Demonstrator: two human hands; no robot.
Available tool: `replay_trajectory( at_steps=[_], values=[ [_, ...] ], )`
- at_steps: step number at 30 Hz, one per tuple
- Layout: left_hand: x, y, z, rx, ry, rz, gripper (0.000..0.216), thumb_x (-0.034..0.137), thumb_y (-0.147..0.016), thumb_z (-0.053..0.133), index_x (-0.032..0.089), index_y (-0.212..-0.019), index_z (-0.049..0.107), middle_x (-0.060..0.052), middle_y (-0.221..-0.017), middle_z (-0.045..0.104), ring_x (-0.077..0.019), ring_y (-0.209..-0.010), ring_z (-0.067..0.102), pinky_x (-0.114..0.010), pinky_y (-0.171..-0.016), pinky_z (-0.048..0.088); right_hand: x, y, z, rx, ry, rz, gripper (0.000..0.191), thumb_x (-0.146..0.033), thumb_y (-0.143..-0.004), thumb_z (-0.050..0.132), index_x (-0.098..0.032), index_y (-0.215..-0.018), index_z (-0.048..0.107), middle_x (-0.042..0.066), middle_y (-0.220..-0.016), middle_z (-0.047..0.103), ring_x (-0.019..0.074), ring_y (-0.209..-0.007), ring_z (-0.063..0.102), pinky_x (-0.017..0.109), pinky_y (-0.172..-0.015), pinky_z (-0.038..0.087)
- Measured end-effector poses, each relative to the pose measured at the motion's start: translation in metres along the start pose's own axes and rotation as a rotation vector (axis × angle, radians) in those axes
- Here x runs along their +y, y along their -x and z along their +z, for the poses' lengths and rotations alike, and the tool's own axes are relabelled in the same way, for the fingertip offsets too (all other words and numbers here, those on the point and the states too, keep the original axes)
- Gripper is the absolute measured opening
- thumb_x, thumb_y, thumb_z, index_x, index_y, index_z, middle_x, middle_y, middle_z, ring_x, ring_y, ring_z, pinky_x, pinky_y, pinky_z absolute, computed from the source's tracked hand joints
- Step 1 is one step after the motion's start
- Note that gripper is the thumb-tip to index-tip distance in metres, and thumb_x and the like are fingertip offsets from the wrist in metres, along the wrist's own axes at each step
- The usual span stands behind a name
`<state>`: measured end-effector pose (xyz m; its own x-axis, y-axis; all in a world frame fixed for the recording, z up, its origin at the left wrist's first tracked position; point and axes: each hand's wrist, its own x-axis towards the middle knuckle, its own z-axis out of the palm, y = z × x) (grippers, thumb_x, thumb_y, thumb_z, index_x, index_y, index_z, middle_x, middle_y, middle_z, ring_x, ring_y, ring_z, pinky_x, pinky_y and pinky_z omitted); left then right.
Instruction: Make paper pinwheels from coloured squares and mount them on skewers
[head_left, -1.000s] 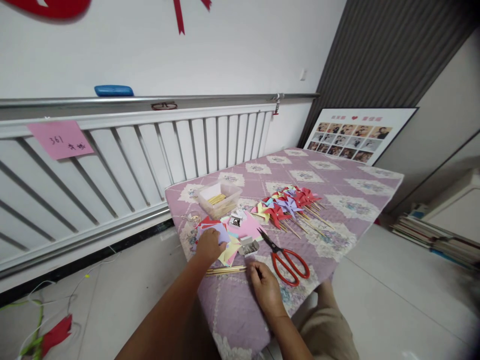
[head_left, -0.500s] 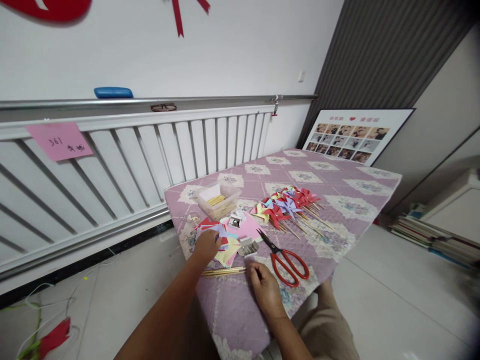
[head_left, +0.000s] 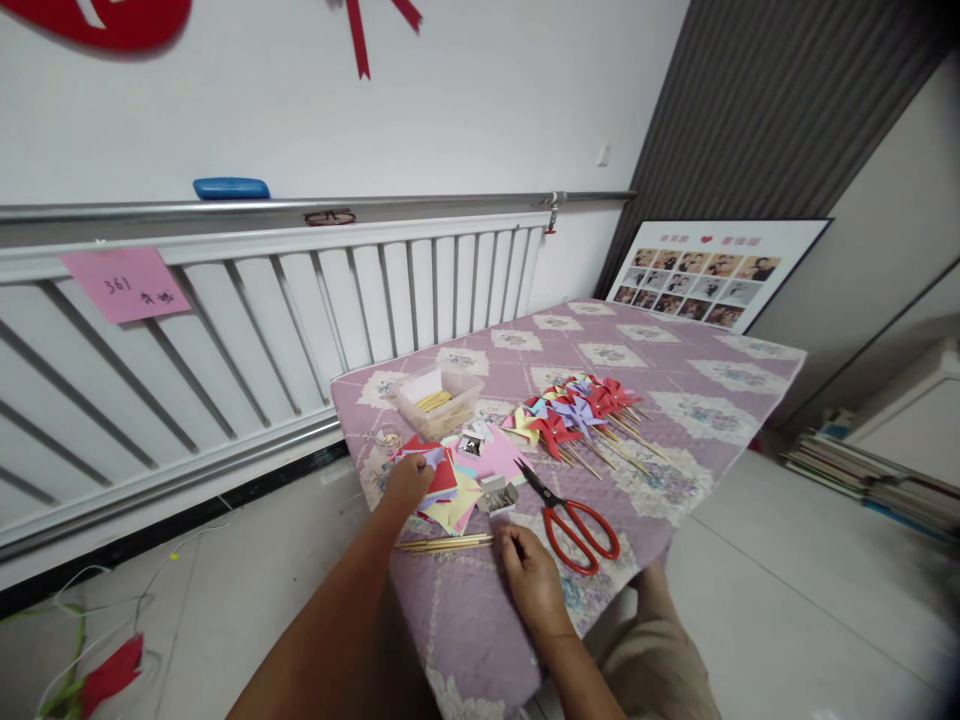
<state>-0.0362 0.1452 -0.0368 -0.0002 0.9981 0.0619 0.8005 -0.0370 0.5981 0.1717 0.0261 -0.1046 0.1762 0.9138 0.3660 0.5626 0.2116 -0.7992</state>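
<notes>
My left hand [head_left: 406, 479] is closed on a purple paper piece [head_left: 433, 458] at the left edge of a pile of coloured paper squares [head_left: 461, 490] on the purple quilted table [head_left: 697, 410]. My right hand [head_left: 531, 575] rests on the table near the front edge, fingers curled by the end of several thin wooden sticks [head_left: 448, 543]. Whether it grips one is unclear. A small box of metal pins [head_left: 497, 493] lies just beyond it. Red scissors [head_left: 574, 520] lie to the right.
A heap of finished paper pinwheels on sticks [head_left: 577, 407] lies mid-table. A clear plastic box with sticks [head_left: 439, 397] stands behind the papers. A white slatted radiator [head_left: 262, 320] runs along the wall. A photo board [head_left: 705, 272] leans at the back. Books [head_left: 862, 470] lie on the floor at the right.
My left hand has drawn back towards the table's left edge, lifting the purple paper and uncovering red paper beneath. My right hand has stayed put.
</notes>
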Motion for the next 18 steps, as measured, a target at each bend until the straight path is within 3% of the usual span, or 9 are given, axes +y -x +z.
replay_trajectory(
  at_steps=[6, 11, 16, 18],
  values=[
    [-0.01, -0.001, -0.021, 0.073, 0.179, -0.034, 0.023, 0.026, -0.079, 0.044, 0.02, -0.057, 0.046, 0.005, -0.051, 0.045, -0.0114, -0.051, 0.044, -0.024, -0.051, 0.03, -0.002, -0.001, -0.001, 0.004, -0.021, -0.005, 0.023, -0.034, -0.089, 0.048, -0.019, -0.085, 0.065, 0.009, -0.086, 0.071, 0.0238, -0.081, 0.065, 0.033, -0.076, 0.051],
    [-0.007, 0.006, -0.04, 0.226, 0.29, -0.028, 0.021, 0.03, -0.081, 0.041, 0.02, -0.064, 0.05, 0.005, -0.057, 0.048, -0.0114, -0.055, 0.047, -0.022, -0.052, 0.035, -0.003, -0.001, -0.002, 0.002, -0.048, 0.003, 0.024, -0.036, -0.089, 0.048, -0.019, -0.084, 0.066, 0.009, -0.085, 0.071, 0.0242, -0.081, 0.065, 0.034, -0.077, 0.052],
    [0.015, 0.038, -0.045, 0.377, 0.346, 0.025, 0.016, 0.027, -0.081, 0.044, 0.021, -0.087, 0.058, -0.002, -0.092, 0.066, -0.0164, -0.085, 0.06, -0.028, -0.078, 0.047, -0.003, 0.0, -0.004, 0.004, -0.084, 0.047, 0.032, -0.043, -0.09, 0.047, -0.018, -0.091, 0.068, 0.011, -0.092, 0.073, 0.0264, -0.087, 0.066, 0.037, -0.082, 0.052],
    [0.023, 0.06, -0.034, 0.459, 0.362, 0.176, 0.012, 0.022, -0.081, 0.045, 0.022, -0.082, 0.057, -0.006, -0.102, 0.066, -0.0188, -0.099, 0.059, -0.032, -0.091, 0.045, -0.004, 0.0, -0.007, -0.005, -0.105, 0.066, 0.036, -0.044, -0.091, 0.044, -0.017, -0.096, 0.068, 0.012, -0.096, 0.074, 0.0271, -0.091, 0.067, 0.038, -0.085, 0.051]
  ],
)
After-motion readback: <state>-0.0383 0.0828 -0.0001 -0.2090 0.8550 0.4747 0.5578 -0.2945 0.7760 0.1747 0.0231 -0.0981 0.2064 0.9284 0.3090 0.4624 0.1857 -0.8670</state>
